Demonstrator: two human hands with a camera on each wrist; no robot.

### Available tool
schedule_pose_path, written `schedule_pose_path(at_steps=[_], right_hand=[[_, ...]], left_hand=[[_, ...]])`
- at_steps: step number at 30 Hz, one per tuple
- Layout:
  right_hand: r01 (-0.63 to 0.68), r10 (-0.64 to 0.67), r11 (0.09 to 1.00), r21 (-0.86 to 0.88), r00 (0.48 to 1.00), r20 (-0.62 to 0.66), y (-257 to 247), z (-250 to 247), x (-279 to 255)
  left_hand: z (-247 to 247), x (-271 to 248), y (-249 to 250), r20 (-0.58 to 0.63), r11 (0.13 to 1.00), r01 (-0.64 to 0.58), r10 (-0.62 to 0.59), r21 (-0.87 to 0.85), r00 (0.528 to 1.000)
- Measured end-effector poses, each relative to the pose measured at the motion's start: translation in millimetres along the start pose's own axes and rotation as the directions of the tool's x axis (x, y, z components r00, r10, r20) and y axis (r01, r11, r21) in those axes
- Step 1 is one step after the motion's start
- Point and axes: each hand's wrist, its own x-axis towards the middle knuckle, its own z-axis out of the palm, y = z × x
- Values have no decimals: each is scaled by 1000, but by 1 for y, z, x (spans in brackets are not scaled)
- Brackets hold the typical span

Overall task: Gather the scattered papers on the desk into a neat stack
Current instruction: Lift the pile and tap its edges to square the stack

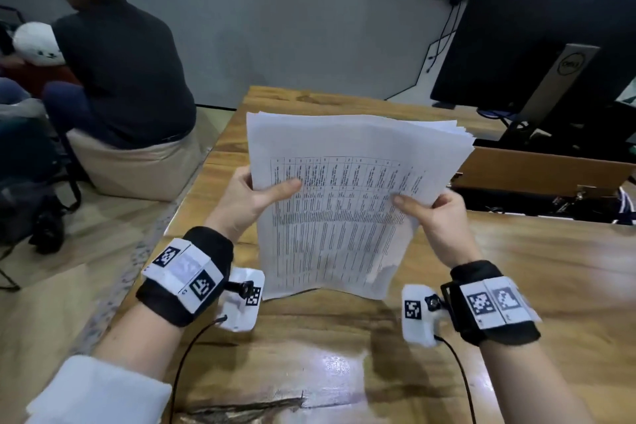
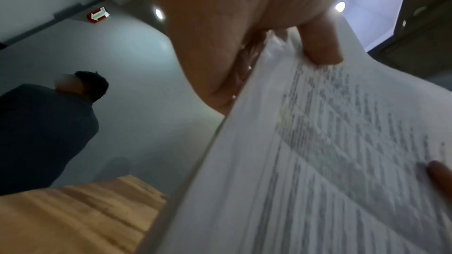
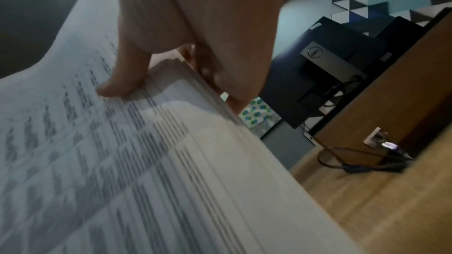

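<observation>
A stack of white papers printed with a table stands upright on its bottom edge on the wooden desk. My left hand grips its left edge, thumb on the front sheet and fingers behind. My right hand grips the right edge the same way. The sheets fan out unevenly at the top right corner. In the left wrist view the thumb lies on the papers, held by my left hand. In the right wrist view my right hand pinches the papers, whose layered edges show.
A black monitor on a stand sits at the desk's far right, with cables and an open cable tray behind the papers. A person in a dark shirt sits on a beige seat to the left, off the desk.
</observation>
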Motion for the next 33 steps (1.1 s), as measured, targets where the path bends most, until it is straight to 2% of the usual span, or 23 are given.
schedule_pose_path(at_steps=[3, 8, 10, 12, 17, 22, 24, 28, 33], right_hand=[[63, -65, 997, 50, 997, 50, -24, -4, 11], [95, -102, 993, 67, 989, 107, -43, 0, 20], [105, -110, 993, 58, 989, 102, -39, 4, 20], [90, -96, 994, 55, 989, 111, -32, 8, 15], [73, -73, 997, 7, 994, 80, -25, 11, 11], [199, -199, 980, 13, 980, -27, -38, 14, 9], [211, -211, 977, -4, 976, -59, -36, 17, 5], [116, -117, 992, -55, 993, -19, -21, 22, -5], [181, -180, 982, -58, 984, 10, -53, 14, 6]], left_hand=[[4, 4, 24, 108, 999, -50, 51, -16, 993], [3, 11, 43, 170, 997, -59, 66, -48, 983], [4, 9, 38, 129, 1000, -29, 30, -10, 991], [5, 5, 27, 45, 997, 57, -60, 47, 997], [10, 0, 23, 29, 984, 132, -137, 118, 990], [16, -1, 38, 13, 989, -8, 6, 145, 1000], [17, -3, 38, -5, 991, -34, 35, 130, 999], [12, -12, 28, 67, 993, 14, -21, 114, 998], [-2, -4, 47, 170, 995, -86, 95, -57, 981]])
